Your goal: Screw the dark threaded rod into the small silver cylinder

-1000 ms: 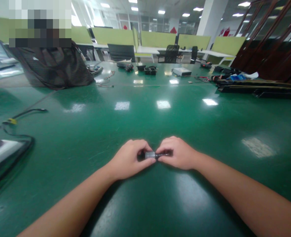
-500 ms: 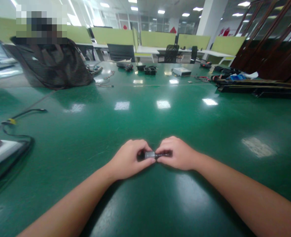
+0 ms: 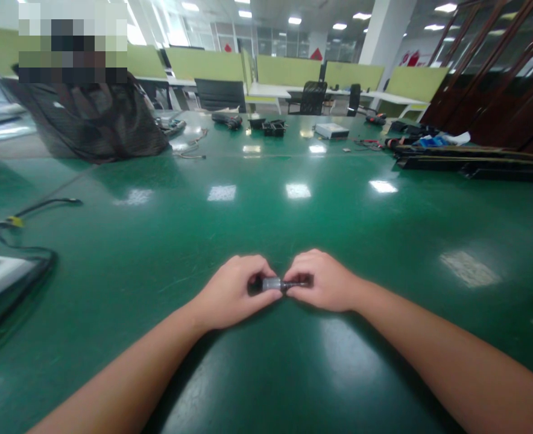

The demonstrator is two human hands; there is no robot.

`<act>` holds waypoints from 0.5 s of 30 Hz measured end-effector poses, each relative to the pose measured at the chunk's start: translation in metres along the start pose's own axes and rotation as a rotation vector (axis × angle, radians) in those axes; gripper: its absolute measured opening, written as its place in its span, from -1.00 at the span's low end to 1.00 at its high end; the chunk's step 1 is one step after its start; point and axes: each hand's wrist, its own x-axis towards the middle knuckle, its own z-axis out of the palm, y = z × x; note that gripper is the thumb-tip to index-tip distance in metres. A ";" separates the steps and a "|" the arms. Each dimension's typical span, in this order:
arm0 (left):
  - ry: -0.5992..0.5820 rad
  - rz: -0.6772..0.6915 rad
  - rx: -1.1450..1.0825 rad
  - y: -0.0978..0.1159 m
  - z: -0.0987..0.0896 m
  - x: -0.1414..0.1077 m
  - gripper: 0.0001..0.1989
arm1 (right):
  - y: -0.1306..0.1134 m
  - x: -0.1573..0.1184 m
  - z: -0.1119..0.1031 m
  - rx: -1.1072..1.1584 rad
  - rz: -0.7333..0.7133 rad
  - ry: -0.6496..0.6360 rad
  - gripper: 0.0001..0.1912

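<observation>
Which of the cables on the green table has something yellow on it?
The black cable on the left, with a yellow piece along it; the thin cable beside the dark bag shows no yellow.

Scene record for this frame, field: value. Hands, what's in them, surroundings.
left hand: fingers around the grey-and-dark cylinder
right hand: fingers closed on the thin dark part
held pose: lengthwise between hands, roughly horizontal
one piece or two: cannot tell
surface: green tabletop
far left: dark bag
near left: black cable, yellow piece
far side: silver box
far right: long black strips
</observation>
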 end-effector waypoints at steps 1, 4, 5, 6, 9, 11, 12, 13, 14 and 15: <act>0.001 0.001 0.000 0.000 0.000 0.000 -0.76 | 0.000 0.000 0.000 0.002 0.005 0.001 -0.94; 0.000 -0.004 -0.002 0.001 0.000 0.000 -0.75 | 0.000 -0.001 -0.001 0.002 0.013 0.001 -0.95; -0.004 -0.006 -0.002 0.001 -0.001 0.000 -0.75 | 0.000 -0.002 -0.002 -0.002 0.014 0.001 -0.94; -0.007 -0.007 -0.002 0.001 -0.001 0.000 -0.75 | 0.000 -0.002 -0.003 -0.007 0.014 0.001 -0.94; -0.014 -0.004 -0.001 0.001 -0.001 0.000 -0.76 | 0.001 -0.004 -0.006 -0.022 0.017 -0.011 -0.93; -0.016 -0.002 -0.007 0.000 -0.001 0.000 -0.76 | 0.002 -0.005 -0.011 -0.028 0.025 -0.026 -0.94; -0.017 -0.004 -0.010 0.000 -0.001 0.000 -0.76 | 0.003 -0.006 -0.014 -0.029 0.033 -0.037 -0.94; -0.017 -0.009 -0.010 0.000 -0.001 0.000 -0.76 | 0.004 -0.007 -0.017 -0.027 0.047 -0.050 -0.94; -0.015 -0.014 -0.009 0.000 -0.001 0.000 -0.75 | 0.006 -0.008 -0.021 -0.023 0.068 -0.066 -0.94; -0.013 -0.018 -0.007 0.000 -0.001 0.000 -0.75 | 0.008 -0.010 -0.025 -0.014 0.094 -0.085 -0.94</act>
